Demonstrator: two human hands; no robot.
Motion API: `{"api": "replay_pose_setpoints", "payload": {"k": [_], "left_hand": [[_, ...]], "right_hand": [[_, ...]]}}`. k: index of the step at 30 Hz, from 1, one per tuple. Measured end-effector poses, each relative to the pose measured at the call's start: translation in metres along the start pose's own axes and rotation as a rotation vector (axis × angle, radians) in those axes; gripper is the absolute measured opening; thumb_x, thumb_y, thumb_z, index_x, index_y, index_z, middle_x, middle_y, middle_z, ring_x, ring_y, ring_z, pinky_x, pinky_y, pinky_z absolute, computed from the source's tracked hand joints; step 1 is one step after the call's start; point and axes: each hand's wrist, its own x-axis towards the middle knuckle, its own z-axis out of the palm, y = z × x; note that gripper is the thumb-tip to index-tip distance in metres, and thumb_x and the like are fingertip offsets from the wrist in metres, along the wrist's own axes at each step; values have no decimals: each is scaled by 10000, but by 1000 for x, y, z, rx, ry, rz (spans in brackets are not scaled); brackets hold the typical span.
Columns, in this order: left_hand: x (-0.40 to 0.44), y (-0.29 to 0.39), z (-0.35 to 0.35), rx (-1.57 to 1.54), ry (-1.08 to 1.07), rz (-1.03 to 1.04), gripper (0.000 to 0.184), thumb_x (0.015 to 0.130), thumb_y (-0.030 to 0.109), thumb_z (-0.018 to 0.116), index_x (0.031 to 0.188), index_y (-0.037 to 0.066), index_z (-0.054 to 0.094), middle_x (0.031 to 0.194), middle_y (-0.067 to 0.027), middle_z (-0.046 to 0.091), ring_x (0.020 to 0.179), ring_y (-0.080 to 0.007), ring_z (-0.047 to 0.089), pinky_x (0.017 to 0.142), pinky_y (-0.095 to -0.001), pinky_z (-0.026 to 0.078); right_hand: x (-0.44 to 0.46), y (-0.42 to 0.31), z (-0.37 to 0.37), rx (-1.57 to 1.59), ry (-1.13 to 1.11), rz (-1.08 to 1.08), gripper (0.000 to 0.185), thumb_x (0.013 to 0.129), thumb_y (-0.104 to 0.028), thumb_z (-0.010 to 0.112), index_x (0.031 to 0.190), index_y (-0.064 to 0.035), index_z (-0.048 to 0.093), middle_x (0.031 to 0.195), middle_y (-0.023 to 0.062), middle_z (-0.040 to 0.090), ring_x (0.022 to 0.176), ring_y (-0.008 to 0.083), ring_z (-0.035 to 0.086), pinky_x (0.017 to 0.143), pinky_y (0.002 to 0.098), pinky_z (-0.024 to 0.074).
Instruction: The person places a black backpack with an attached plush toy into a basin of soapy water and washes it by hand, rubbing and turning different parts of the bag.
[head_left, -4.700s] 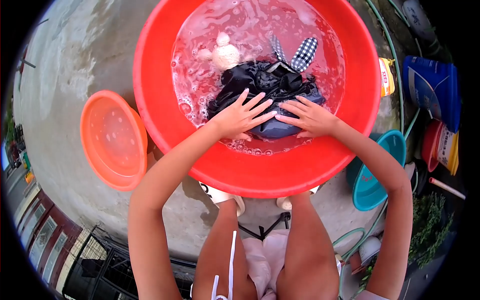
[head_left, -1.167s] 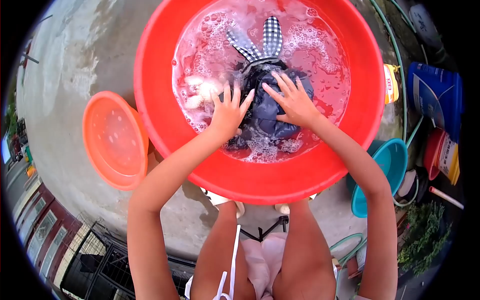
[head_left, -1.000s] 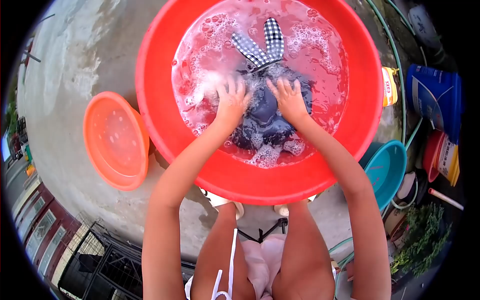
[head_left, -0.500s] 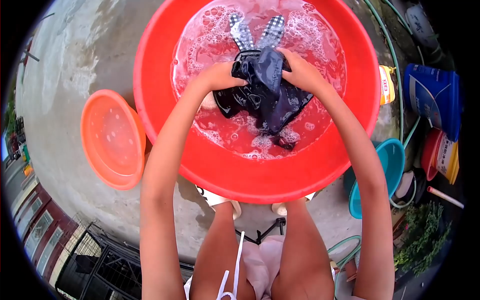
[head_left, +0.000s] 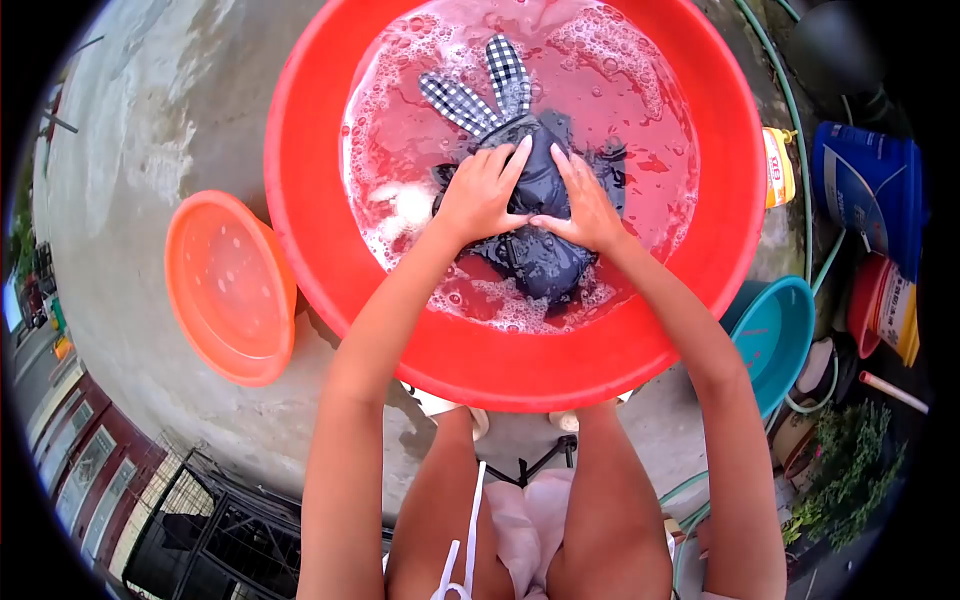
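A large red basin [head_left: 540, 370] holds soapy water. In it lies a soaked dark garment [head_left: 545, 262] with two checkered ear-shaped flaps [head_left: 510, 75] pointing toward the far side. My left hand [head_left: 485, 195] rests on the garment's left part, fingers spread and thumb pointing inward. My right hand [head_left: 582, 205] lies on its right part, also spread, the two thumb tips close together at the middle. A white fluffy piece [head_left: 410, 203] floats left of my left hand.
An orange basin [head_left: 230, 290] stands at the left on the concrete. To the right are a teal basin [head_left: 775, 335], a yellow-and-white packet [head_left: 780, 168], a green hose [head_left: 797, 130], a blue bucket [head_left: 865, 190] and a plant [head_left: 850, 470]. A black wire cage [head_left: 210, 530] is at lower left.
Half a second ago both hands gripped the bunched garment higher up; now they are lower and pressed on it. The garment has spread toward me, the flaps have shifted left, and the white piece shows more.
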Motion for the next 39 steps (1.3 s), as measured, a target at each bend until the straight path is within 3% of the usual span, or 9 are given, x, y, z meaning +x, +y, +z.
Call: {"api": "replay_pose_setpoints", "payload": {"k": [4,10,16,19,20,25,29,33,39], "left_hand": [[-4,-3,17,78,62,-74,767,582,458,729,1159,23,471,1024,-114,513,937,-267,514,787,-358,444],[3,-12,33,176,-40,-189,440,659,446,671,880,77,579,682,-86,606,675,-258,610,599,-378,483],[7,-26,45,172,-298,-268,231,751,244,521,867,74,626,802,-128,641,715,-298,625,617,-411,495],[20,-26,35,167,-453,-361,198,727,191,524,849,58,605,811,-151,634,751,-322,620,635,-425,492],[21,-23,29,120,-414,-379,199,721,194,535,849,56,600,815,-154,633,763,-326,616,647,-429,489],[29,-9,-10,-284,-272,-593,337,709,343,621,908,73,589,832,-173,616,846,-329,592,748,-435,461],[27,-1,-21,-146,-101,-366,471,700,244,679,1090,51,499,1102,-159,545,954,-327,553,748,-436,454],[30,9,-25,-201,87,-19,746,697,222,706,1296,7,317,1303,-206,353,1177,-361,384,966,-399,347],[26,11,14,-206,65,-109,989,638,446,728,1334,-27,209,1353,-240,261,1210,-388,331,973,-433,326]], "right_hand": [[4,14,17,54,55,45,859,666,-439,703,1325,-74,290,1265,192,413,1128,376,427,915,411,389],[26,2,10,-210,-299,543,765,694,-532,610,1272,-100,357,1176,139,526,1036,316,520,818,393,434],[38,24,12,-292,-271,383,354,812,-278,456,1069,-49,538,1017,184,602,889,316,598,771,408,456],[36,43,20,-574,-482,369,332,809,-237,450,1071,-59,545,1026,182,598,923,329,585,794,397,455],[36,54,25,-323,-458,477,365,826,-267,479,1127,-62,503,1069,198,572,970,355,558,824,389,445],[30,3,-58,-85,-215,31,691,765,-361,618,1316,-76,313,1249,180,417,1128,360,422,943,412,356],[9,-6,-81,-215,-267,-185,826,685,-485,653,1348,-138,305,1358,195,279,1215,368,330,975,498,291],[-9,-16,-54,-339,-230,-21,1001,570,-381,774,1378,-170,222,1414,186,177,1292,357,218,982,587,237],[7,16,-17,-113,62,283,1080,556,-276,788,1392,-99,128,1360,240,253,1235,409,289,981,476,319]]}}
